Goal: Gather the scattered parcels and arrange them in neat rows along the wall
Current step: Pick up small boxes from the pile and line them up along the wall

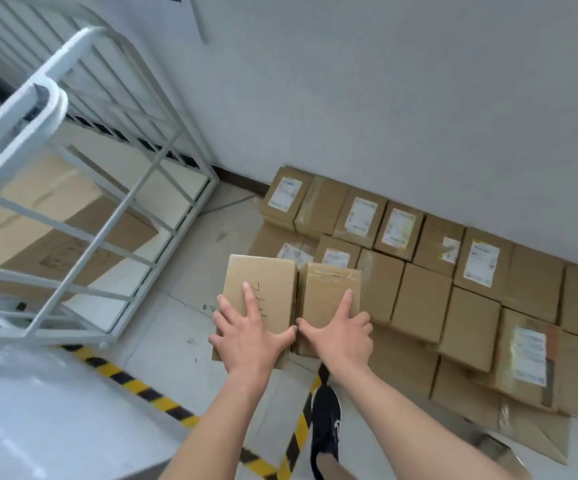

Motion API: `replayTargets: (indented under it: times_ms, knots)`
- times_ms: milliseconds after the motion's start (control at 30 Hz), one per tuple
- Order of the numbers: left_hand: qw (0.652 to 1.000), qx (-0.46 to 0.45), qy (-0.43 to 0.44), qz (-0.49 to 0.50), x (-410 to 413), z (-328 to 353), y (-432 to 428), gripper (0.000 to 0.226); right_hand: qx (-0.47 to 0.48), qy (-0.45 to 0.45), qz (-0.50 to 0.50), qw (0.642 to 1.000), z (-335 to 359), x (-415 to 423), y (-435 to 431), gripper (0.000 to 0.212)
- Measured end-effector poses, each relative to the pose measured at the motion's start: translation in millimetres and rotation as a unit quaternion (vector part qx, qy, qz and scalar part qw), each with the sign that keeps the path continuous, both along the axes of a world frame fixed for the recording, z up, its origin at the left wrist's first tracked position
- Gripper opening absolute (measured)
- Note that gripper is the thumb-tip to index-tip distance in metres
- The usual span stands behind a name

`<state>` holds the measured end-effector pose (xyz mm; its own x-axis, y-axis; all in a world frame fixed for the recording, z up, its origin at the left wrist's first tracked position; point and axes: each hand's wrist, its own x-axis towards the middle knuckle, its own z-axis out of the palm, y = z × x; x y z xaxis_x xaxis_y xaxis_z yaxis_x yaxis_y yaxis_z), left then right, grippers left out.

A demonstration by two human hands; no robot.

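Two brown cardboard parcels lie side by side at the left end of the rows. My left hand (250, 332) presses flat on the left parcel (263, 282), which has pen marks on its top. My right hand (341, 329) rests flat with spread fingers on the right parcel (332, 282), which is sealed with clear tape. Behind and to the right, several more parcels (398, 225), many with white labels, sit in rows along the white wall (384, 98).
A white metal cage trolley (83, 188) holding flattened cardboard stands at the left, close to the parcels. Yellow-black hazard tape (135, 386) crosses the floor near my black shoe (325, 424). A flattened cardboard piece (537, 438) lies at the lower right.
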<state>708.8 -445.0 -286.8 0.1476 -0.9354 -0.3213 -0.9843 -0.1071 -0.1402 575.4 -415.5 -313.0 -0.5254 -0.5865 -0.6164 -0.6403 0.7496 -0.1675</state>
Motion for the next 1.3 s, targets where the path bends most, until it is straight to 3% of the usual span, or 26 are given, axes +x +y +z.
replayTargets:
  times_ms: [300,500,867,1100,1300]
  knots:
    - [0.998,0.022,-0.015,-0.059,58.9,-89.8,-166.8,0.128,0.007,0.003,-0.057,0.998,-69.7,60.4,-140.3,0.125]
    - [0.994,0.059,0.008,-0.092,56.6,-178.6,-257.3,0.127,0.034,0.026,-0.106,0.993,-141.5,70.6,-222.9,0.124]
    - [0.979,0.102,-0.010,-0.177,34.7,-291.9,-297.1,0.126,0.071,0.073,-0.199,0.975,-239.5,69.9,-262.4,0.126]
    - [0.976,0.128,0.008,-0.177,30.0,-309.3,-290.2,0.097,0.025,0.028,-0.193,0.981,-263.6,71.7,-268.3,0.084]
    - [0.964,0.165,0.016,-0.206,12.7,-292.8,-282.0,0.078,-0.027,-0.013,-0.197,0.980,-247.3,56.5,-250.7,0.067]
